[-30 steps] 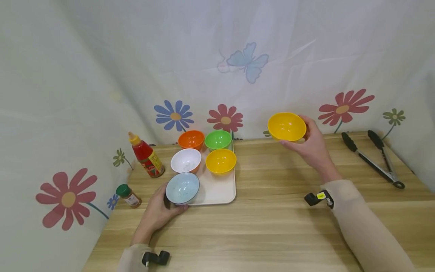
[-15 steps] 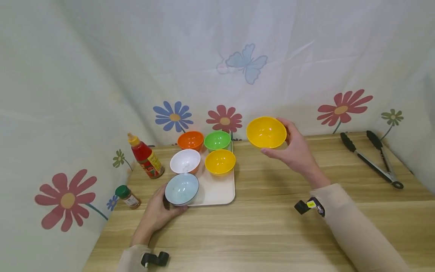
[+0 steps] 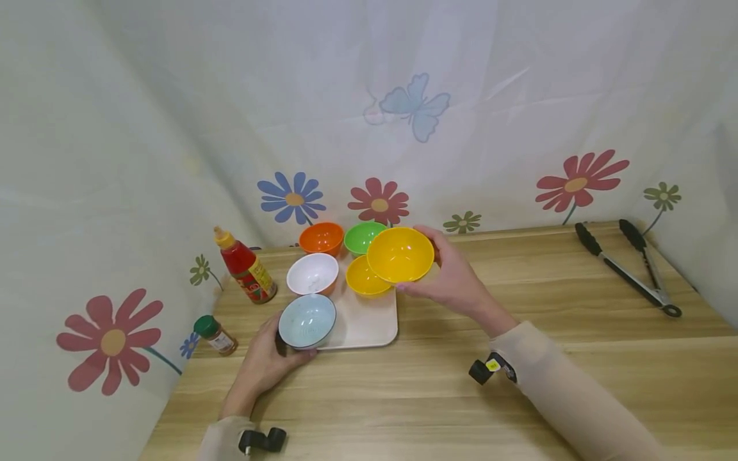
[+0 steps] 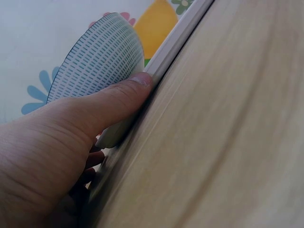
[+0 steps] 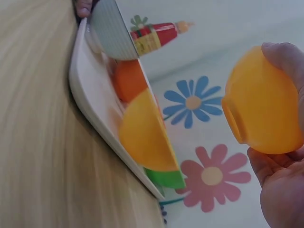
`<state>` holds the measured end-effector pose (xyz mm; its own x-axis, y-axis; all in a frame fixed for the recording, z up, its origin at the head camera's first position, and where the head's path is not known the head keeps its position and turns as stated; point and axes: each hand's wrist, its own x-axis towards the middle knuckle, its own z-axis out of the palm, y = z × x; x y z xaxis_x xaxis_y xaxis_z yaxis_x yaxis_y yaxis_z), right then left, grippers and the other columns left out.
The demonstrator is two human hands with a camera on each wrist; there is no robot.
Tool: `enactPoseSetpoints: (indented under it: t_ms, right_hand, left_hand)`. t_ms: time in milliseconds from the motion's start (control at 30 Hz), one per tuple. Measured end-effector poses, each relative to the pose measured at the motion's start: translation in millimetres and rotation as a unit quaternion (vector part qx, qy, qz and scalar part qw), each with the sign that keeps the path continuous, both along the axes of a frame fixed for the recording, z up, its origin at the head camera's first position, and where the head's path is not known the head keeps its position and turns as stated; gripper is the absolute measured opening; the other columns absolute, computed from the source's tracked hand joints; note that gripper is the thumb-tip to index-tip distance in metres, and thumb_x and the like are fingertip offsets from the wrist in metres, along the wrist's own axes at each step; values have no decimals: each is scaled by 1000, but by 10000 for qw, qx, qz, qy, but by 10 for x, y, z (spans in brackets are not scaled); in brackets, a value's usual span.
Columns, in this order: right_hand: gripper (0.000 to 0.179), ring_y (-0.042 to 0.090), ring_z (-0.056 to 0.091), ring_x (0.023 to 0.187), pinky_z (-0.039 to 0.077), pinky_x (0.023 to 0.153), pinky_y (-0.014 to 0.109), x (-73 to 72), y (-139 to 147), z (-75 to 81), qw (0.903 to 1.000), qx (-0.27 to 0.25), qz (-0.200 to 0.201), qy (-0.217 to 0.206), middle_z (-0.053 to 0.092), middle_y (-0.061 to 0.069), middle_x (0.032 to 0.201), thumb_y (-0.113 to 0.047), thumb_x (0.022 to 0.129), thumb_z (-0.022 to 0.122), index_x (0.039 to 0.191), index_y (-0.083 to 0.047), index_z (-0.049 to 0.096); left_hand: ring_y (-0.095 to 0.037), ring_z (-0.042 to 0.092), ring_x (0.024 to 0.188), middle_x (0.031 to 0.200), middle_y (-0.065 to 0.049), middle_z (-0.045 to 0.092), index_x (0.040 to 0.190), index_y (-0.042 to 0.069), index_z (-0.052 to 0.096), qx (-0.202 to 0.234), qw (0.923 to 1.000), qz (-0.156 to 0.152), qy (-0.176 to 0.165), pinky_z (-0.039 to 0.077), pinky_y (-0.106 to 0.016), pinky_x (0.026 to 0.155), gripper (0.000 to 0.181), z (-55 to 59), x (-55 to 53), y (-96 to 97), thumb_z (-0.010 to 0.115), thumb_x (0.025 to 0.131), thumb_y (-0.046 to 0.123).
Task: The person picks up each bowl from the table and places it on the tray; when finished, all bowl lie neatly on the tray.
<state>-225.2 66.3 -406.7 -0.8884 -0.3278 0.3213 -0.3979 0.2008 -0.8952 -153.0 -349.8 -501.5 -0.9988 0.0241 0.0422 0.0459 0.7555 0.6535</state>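
Note:
My left hand [image 3: 266, 360] holds a light blue bowl [image 3: 307, 320] at the near-left corner of a white tray [image 3: 369, 324]. In the left wrist view, the thumb lies along the patterned outer side of that bowl [image 4: 102, 57], its tip by the tray's rim. My right hand [image 3: 455, 275] grips a yellow bowl [image 3: 401, 255] by its side, thumb and fingers on opposite sides. In the right wrist view, this yellow bowl [image 5: 261, 102] hangs above the tray. It overlaps a second yellow bowl [image 3: 364, 280] in the head view.
A white bowl [image 3: 312, 274], an orange bowl [image 3: 321, 239] and a green bowl [image 3: 360, 238] also stand on the tray. Left of it are a red sauce bottle [image 3: 248, 267] and a green-capped spice jar [image 3: 216, 335]. Black-tipped tongs [image 3: 634, 275] lie far right on the wooden table [image 3: 548, 288].
My right hand has carried the yellow bowl leftward and down, from right of the tray to over its right side. My left hand and the light blue bowl have stayed in place.

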Motion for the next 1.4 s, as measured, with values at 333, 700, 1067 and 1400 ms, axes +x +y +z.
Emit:
enactPoseSetpoints:
  t_ms: [333,700,1067,1400]
  right_hand:
    - [102,24,60,140,51,124,56,124,-269,-154,9990,58,380,-235,57,-4,157,-35,81,102,164,-24,44]
    - [105,22,60,138,54,122,51,204,-381,-355,9964,616,447,-363,56,-5,157,-41,81,100,165,-23,42]
    - [107,19,59,138,54,122,50,279,-469,-486,9940,840,545,-442,55,-7,155,-45,77,103,162,-25,42]
    - [106,19,59,135,53,123,51,294,-498,-606,9917,901,684,-603,55,-6,153,-46,76,103,161,-25,43]
  left_hand:
    - [-46,41,159,171,-17,48,170,12,39,5,10000,16,-23,32,-71,132,115,9,12,8,100,81,52]
    - [-45,42,158,170,-15,49,170,14,41,26,10000,-7,23,32,-71,132,113,0,3,-4,101,81,51]
    - [-43,43,158,170,-14,48,170,15,41,16,10000,34,9,32,-71,132,114,-4,-3,1,101,80,52]
    - [-45,45,156,169,-17,49,169,11,41,15,10000,4,44,33,-72,131,114,1,-4,-3,101,81,51]
